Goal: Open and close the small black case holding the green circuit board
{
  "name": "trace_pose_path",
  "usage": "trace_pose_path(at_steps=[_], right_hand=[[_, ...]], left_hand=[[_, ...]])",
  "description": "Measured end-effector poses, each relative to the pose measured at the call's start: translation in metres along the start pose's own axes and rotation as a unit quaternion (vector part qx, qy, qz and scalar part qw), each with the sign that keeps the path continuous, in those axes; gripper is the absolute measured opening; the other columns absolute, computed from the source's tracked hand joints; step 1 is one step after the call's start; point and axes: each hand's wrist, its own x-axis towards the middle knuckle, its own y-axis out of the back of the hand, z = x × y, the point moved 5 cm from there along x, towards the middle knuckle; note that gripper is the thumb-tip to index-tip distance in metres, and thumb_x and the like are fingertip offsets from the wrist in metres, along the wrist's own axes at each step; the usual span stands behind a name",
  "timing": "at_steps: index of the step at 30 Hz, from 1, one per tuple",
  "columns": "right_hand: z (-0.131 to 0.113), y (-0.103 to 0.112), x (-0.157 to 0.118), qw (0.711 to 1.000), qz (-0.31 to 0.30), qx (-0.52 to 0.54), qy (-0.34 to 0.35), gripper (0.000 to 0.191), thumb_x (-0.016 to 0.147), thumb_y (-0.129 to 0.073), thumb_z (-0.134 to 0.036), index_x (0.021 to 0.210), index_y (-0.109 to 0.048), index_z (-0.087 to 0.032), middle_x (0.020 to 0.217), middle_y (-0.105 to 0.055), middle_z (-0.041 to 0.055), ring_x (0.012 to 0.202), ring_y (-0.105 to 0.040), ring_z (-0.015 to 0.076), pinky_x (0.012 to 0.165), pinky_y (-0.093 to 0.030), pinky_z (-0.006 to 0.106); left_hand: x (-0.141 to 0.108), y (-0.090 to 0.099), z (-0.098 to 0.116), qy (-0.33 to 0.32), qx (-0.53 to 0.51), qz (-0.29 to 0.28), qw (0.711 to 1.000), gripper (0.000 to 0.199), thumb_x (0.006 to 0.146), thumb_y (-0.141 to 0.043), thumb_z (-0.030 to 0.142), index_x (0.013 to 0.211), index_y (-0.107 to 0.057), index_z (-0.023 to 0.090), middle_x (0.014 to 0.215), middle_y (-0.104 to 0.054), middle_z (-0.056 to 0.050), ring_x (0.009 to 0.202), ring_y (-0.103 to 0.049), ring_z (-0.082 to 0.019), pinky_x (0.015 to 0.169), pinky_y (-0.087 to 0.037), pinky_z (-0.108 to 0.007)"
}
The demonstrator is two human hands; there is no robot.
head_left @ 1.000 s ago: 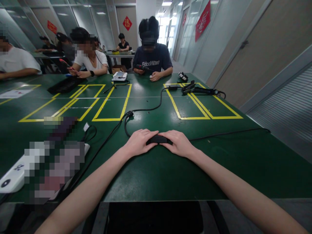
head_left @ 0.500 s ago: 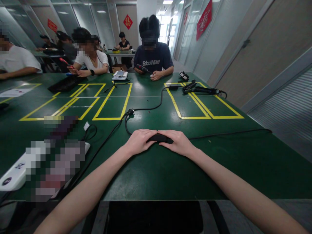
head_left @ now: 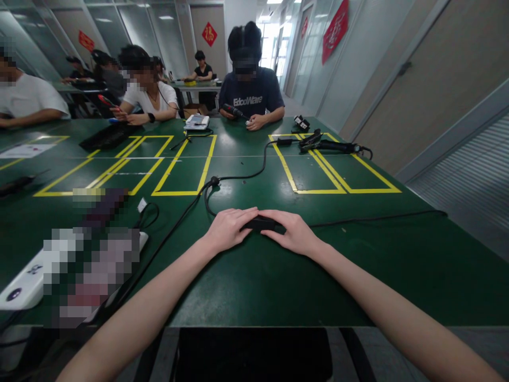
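Observation:
A black box-shaped device point(head_left: 260, 223) lies on the green table point(head_left: 254, 286), with cables running off to its left and right. My left hand point(head_left: 228, 229) is closed around its left end, fingers over the far side and thumb on the near side. On the right end my right hand point(head_left: 290, 231) grips it the same way. The fingertips of both hands nearly meet along its far edge. A black cable point(head_left: 175, 231) passes left of my left hand, and another cable point(head_left: 377, 216) stretches right from beside my right hand.
Two blurred flat items point(head_left: 101, 270) and a white power bank-like object point(head_left: 27, 284) lie at left. Yellow tape rectangles point(head_left: 178, 193) mark the table. A black tool point(head_left: 330, 146) rests at back right. A person point(head_left: 252, 90) sits opposite; others sit at back left.
Both hands keep their hold on the black device. The right fingers have shifted slightly on it, showing a little more of it. At far left a dark tool has come further into view.

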Motion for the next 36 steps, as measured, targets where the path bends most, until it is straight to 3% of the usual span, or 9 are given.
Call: trace_pose_path(at_steps=[2, 5, 6, 11, 15, 21, 28, 33, 36], right_hand=[[0.002, -0.003, -0.003, 1.000, -0.011, -0.014, 0.004, 0.038, 0.097, -0.064, -0.029, 0.134, -0.064, -0.022, 0.125, -0.074, 0.0114, 0.113, -0.072, 0.0255, 0.098, -0.061, 0.042], [0.001, -0.005, -0.006, 0.997, -0.020, -0.063, 0.026, 0.036, 0.098, -0.061, -0.029, 0.134, -0.065, -0.021, 0.128, -0.072, 0.0140, 0.112, -0.072, 0.0266, 0.095, -0.061, 0.044], [0.000, -0.005, -0.006, 0.996, -0.020, -0.081, 0.036, 0.036, 0.099, -0.061, -0.029, 0.133, -0.065, -0.021, 0.129, -0.071, 0.0143, 0.111, -0.072, 0.0266, 0.094, -0.061, 0.044], [-0.007, -0.002, -0.003, 0.987, -0.012, -0.133, 0.087, 0.029, 0.101, -0.056, -0.028, 0.126, -0.069, -0.021, 0.125, -0.072, 0.0146, 0.102, -0.072, 0.0254, 0.086, -0.061, 0.043], [-0.010, -0.001, -0.001, 0.987, -0.045, -0.116, 0.097, 0.028, 0.100, -0.057, -0.029, 0.126, -0.068, -0.022, 0.126, -0.071, 0.0142, 0.106, -0.070, 0.0263, 0.087, -0.061, 0.045], [-0.002, -0.002, -0.003, 0.993, -0.094, -0.060, 0.040, 0.052, 0.101, -0.057, -0.031, 0.152, -0.048, -0.027, 0.136, -0.065, 0.0128, 0.118, -0.067, 0.0259, 0.098, -0.059, 0.045], [0.002, -0.005, -0.005, 0.994, -0.095, -0.043, 0.026, 0.047, 0.101, -0.055, -0.029, 0.148, -0.054, -0.029, 0.130, -0.069, 0.0124, 0.115, -0.069, 0.0259, 0.095, -0.060, 0.044], [0.001, -0.005, -0.003, 0.995, -0.096, -0.020, 0.019, 0.057, 0.099, -0.059, -0.029, 0.155, -0.046, -0.030, 0.129, -0.068, 0.0110, 0.112, -0.069, 0.0248, 0.092, -0.061, 0.042], [0.002, -0.004, -0.004, 0.995, -0.099, -0.019, 0.025, 0.055, 0.098, -0.061, -0.027, 0.151, -0.050, -0.032, 0.128, -0.068, 0.0103, 0.111, -0.069, 0.0244, 0.092, -0.061, 0.042]], left_hand=[[0.000, 0.000, 0.000, 0.031, -0.019, -0.010, 0.999, 0.041, 0.096, -0.064, 0.031, 0.135, -0.061, 0.019, 0.128, -0.072, -0.013, 0.108, -0.074, -0.025, 0.093, -0.060, -0.039], [0.000, 0.001, -0.003, 0.098, -0.054, -0.042, 0.993, 0.074, 0.086, -0.075, 0.052, 0.146, -0.052, 0.015, 0.122, -0.073, -0.015, 0.107, -0.072, -0.029, 0.092, -0.059, -0.042], [0.001, 0.001, -0.003, 0.111, -0.071, -0.059, 0.990, 0.076, 0.084, -0.075, 0.054, 0.146, -0.053, 0.015, 0.120, -0.073, -0.015, 0.106, -0.071, -0.029, 0.091, -0.059, -0.042], [0.003, 0.003, -0.004, 0.162, -0.193, -0.077, 0.965, 0.038, 0.098, -0.061, 0.042, 0.126, -0.070, 0.018, 0.110, -0.075, -0.009, 0.097, -0.071, -0.022, 0.087, -0.056, -0.034], [0.006, 0.005, -0.002, 0.189, -0.253, -0.048, 0.947, 0.028, 0.091, -0.071, 0.035, 0.112, -0.076, 0.018, 0.104, -0.074, -0.007, 0.089, -0.069, -0.019, 0.080, -0.055, -0.029], [0.008, 0.010, -0.001, 0.200, -0.254, 0.004, 0.946, 0.020, 0.083, -0.079, 0.027, 0.101, -0.079, 0.019, 0.094, -0.074, -0.005, 0.084, -0.069, -0.018, 0.078, -0.055, -0.029], [0.003, 0.007, -0.006, 0.219, -0.216, -0.015, 0.951, 0.029, 0.089, -0.071, 0.031, 0.114, -0.076, 0.018, 0.103, -0.079, -0.007, 0.087, -0.073, -0.020, 0.081, -0.059, -0.032], [0.005, 0.009, -0.004, 0.199, -0.218, -0.014, 0.955, 0.023, 0.093, -0.067, 0.035, 0.105, -0.078, 0.018, 0.099, -0.080, -0.006, 0.082, -0.073, -0.020, 0.080, -0.060, -0.033], [0.005, 0.006, -0.004, 0.203, -0.214, -0.010, 0.955, 0.024, 0.094, -0.066, 0.036, 0.106, -0.077, 0.019, 0.098, -0.081, -0.005, 0.082, -0.074, -0.020, 0.080, -0.061, -0.033]])
